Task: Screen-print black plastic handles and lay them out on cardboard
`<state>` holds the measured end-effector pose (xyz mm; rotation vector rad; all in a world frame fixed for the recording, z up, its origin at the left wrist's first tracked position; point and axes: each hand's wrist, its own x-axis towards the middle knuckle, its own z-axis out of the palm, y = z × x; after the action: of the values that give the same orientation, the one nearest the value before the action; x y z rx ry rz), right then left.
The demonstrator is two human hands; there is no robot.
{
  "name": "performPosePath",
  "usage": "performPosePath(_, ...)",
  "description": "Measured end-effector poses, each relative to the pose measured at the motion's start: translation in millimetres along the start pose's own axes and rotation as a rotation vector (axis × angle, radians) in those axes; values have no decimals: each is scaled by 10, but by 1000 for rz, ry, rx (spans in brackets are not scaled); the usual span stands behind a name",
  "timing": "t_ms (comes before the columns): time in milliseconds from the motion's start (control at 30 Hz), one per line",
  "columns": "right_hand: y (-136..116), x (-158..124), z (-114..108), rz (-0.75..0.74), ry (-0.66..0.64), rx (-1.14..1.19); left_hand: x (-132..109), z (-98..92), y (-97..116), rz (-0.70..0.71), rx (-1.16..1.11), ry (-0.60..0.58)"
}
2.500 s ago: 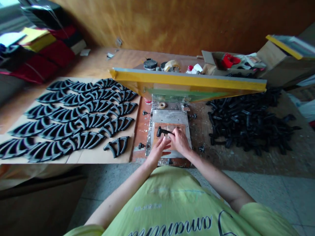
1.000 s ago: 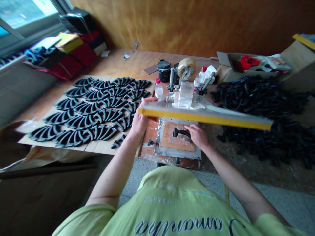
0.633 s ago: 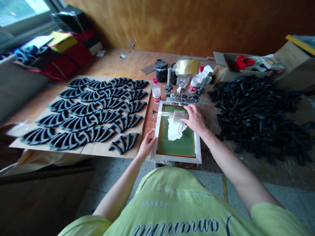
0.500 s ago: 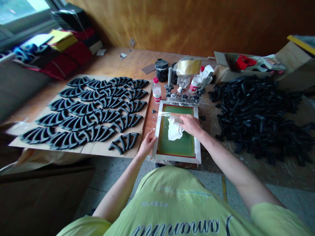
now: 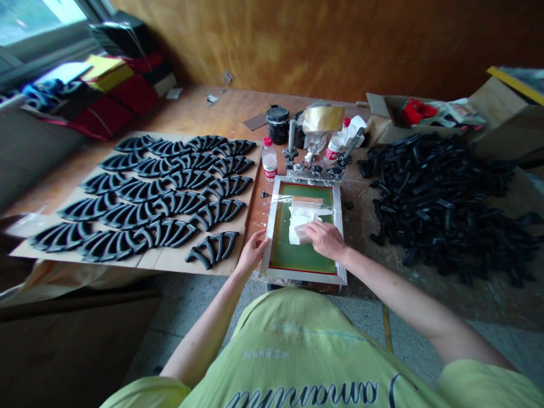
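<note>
A silk-screen frame [image 5: 340, 226] with a silver metal rim and green mesh lies in front of me. My left hand [image 5: 255, 248] is closed at its left edge, fingers gripping the rim. Over the mesh, my right hand [image 5: 325, 241] is closed on a small pale scraper [image 5: 301, 234], partly hidden by the fingers. The scraper sits at the near end of a patch of white ink [image 5: 300, 216]. Just beyond the ink, a wood-edged squeegee [image 5: 308, 202] rests across the mesh, out of my hands. Metal clamps [image 5: 312, 171] stand at the far end of the frame.
On the left, cardboard [image 5: 221, 224] carries rows of curved black handles [image 5: 136, 212]. A heap of black parts [image 5: 437, 198] lies to the right, before an open carton [image 5: 382, 116]. A red-capped bottle [image 5: 269, 160] and black ink tub [image 5: 277, 124] stand beyond the frame.
My right hand has moved toward me, from beside the squeegee to the near end of the white ink, exposing the squeegee and scraper. My left hand stays at the rim.
</note>
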<state>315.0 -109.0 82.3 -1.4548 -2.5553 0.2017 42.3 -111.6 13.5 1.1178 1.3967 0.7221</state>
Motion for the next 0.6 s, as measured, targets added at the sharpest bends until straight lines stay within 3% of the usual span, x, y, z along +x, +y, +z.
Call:
performPosePath(133, -76, -160, 110, -55, -38, 50, -31, 11, 58, -21, -14, 10)
performPosePath(300, 86, 228, -158, 192, 103, 127, -88, -35, 255, -28, -37, -37)
performPosePath(433, 429, 518, -471, 352, 248, 148, -181, -114, 573, 22, -80, -64)
performPosePath(533, 848, 395, -631, 467, 413, 200, -232, -137, 904, 95, -160, -22)
performPosePath(600, 1098, 208, -614, 533, 456, 216, -215, -121, 1161, 176, -258, 2)
